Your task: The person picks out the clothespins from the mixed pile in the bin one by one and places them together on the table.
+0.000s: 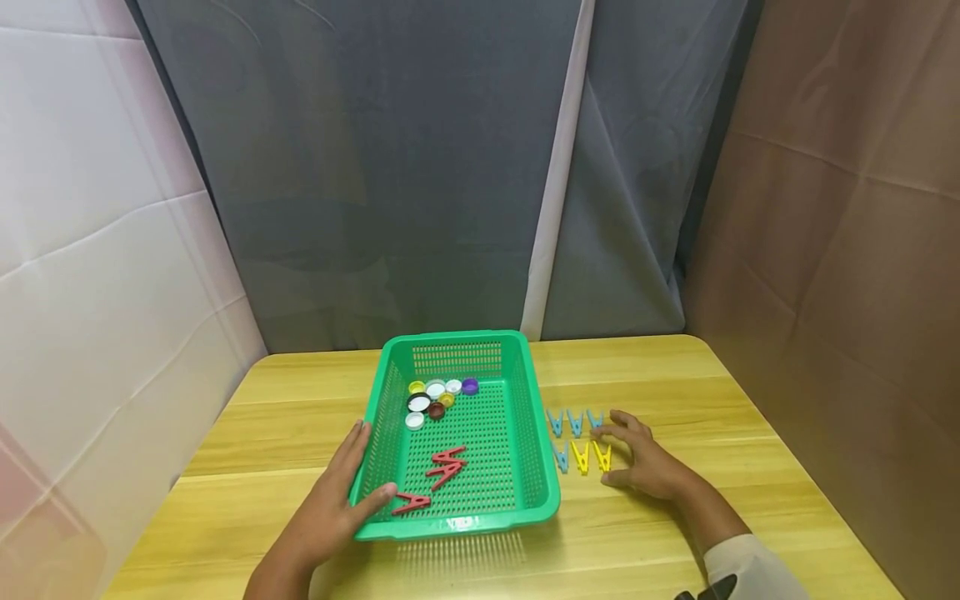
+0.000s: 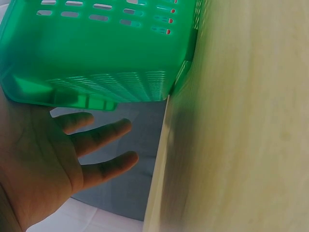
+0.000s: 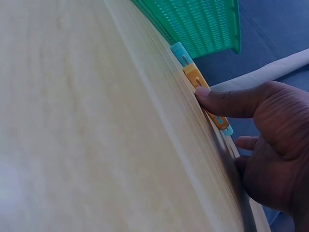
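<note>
My left hand (image 1: 333, 500) rests at the near left corner of a green basket (image 1: 450, 523). The thumb lies over the rim; the other fingers extend straight along the outside, as the left wrist view shows. Beside the basket's right wall, my right hand (image 1: 648, 458) spans the rightmost yellow clothespin (image 1: 602, 457) lengthwise, thumb at its near end and a fingertip at its far end. In the right wrist view the thumb overlaps this yellow clothespin (image 3: 193, 75). Another yellow clothespin (image 1: 581, 457) lies to its left. Several blue clothespins (image 1: 575, 423) lie around them in two rows.
Inside the basket, three red clothespins (image 1: 446, 475) lie toward the near left, with several bottle caps (image 1: 418, 403) farther back. The wooden table (image 1: 247, 467) ends at a grey curtain (image 1: 420, 208). A white sheet (image 1: 112, 208) hangs left and a brown one (image 1: 832, 250) right.
</note>
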The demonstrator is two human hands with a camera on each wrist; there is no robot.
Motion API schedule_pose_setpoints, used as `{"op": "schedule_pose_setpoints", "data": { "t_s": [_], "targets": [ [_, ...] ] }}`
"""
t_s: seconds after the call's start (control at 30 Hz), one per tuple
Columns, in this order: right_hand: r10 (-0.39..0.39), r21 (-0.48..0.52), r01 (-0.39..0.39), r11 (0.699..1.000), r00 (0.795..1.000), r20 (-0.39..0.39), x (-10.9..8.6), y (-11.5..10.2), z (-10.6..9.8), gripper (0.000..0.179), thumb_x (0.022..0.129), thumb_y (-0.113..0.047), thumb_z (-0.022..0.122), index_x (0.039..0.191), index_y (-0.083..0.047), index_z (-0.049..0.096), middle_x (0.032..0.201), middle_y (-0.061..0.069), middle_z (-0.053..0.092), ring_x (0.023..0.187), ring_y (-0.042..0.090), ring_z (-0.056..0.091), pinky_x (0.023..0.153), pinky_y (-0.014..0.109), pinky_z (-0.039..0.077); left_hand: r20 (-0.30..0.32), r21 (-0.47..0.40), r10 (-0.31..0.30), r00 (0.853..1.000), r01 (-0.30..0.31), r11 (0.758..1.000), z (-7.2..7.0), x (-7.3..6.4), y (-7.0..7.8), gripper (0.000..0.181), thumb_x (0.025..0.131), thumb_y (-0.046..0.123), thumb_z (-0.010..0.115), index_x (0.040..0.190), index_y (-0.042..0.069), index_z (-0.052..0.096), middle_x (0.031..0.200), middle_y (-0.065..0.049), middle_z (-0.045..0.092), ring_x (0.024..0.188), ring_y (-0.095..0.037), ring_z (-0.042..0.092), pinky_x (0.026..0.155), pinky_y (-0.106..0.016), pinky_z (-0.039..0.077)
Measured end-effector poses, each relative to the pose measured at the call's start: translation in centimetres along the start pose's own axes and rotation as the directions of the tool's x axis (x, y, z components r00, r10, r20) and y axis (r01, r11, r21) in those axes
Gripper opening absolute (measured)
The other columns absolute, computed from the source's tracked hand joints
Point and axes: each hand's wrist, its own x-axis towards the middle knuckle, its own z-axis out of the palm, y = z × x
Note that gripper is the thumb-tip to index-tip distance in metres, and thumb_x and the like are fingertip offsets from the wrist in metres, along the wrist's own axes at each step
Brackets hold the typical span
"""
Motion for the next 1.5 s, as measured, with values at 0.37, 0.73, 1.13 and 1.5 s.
{"op": "schedule_pose_setpoints", "data": {
  "t_s": [0.37, 0.73, 1.13, 1.5],
  "targets": [
    [0.033, 0.027, -0.033, 0.999, 0.999, -0.011, 0.0, -0.6, -0.3, 0.094, 0.085, -0.016, 0.095, 0.164, -0.014, 0.045, 0.179, 0.028, 0.009, 0.164, 0.061, 0.007, 0.119, 0.087, 0.026, 0.004, 0.014, -0.009, 1.000, 0.009, 1.000, 0.1, 0.1, -0.2, 0.097, 0.103, 0.039, 0.074, 0.175, 0.005, 0.019, 0.179, -0.032, 0.017, 0.161, -0.065, 0.023, 0.118, -0.086, 0.031],
    [-0.038, 0.036, 0.040, 0.999, 0.998, -0.048, -0.2, -3.3, -0.9, 0.097, 0.085, -0.007, 0.093, 0.166, -0.008, 0.040, 0.178, 0.032, 0.008, 0.161, 0.065, 0.015, 0.118, 0.079, 0.039, 0.026, -0.021, -0.028, 0.999, 0.029, 0.999, 0.0, 0.1, -0.2, 0.098, 0.103, 0.038, 0.074, 0.175, 0.005, 0.017, 0.181, -0.030, 0.014, 0.162, -0.064, 0.019, 0.120, -0.086, 0.028],
    [-0.219, 0.044, 0.223, 0.974, 0.973, -0.077, -0.1, -8.4, -1.6, 0.095, 0.086, -0.001, 0.090, 0.167, -0.016, 0.041, 0.180, 0.024, 0.009, 0.162, 0.062, 0.014, 0.107, 0.078, 0.049, 0.008, -0.022, -0.010, 1.000, 0.010, 1.000, 0.0, -0.1, -0.2, 0.097, 0.103, 0.041, 0.073, 0.176, 0.007, 0.018, 0.181, -0.029, 0.015, 0.163, -0.063, 0.019, 0.120, -0.086, 0.027],
    [-0.342, 0.155, 0.339, 0.928, 0.940, -0.010, 2.0, -14.5, -0.8, 0.106, 0.089, 0.007, 0.069, 0.176, -0.016, 0.013, 0.183, 0.015, -0.003, 0.165, 0.050, 0.019, 0.111, 0.067, 0.043, 0.021, -0.018, -0.030, 0.999, 0.031, 0.999, -0.1, -0.2, -0.2, 0.098, 0.103, 0.042, 0.073, 0.176, 0.008, 0.017, 0.181, -0.028, 0.016, 0.163, -0.062, 0.020, 0.120, -0.086, 0.028]
  ]
}}
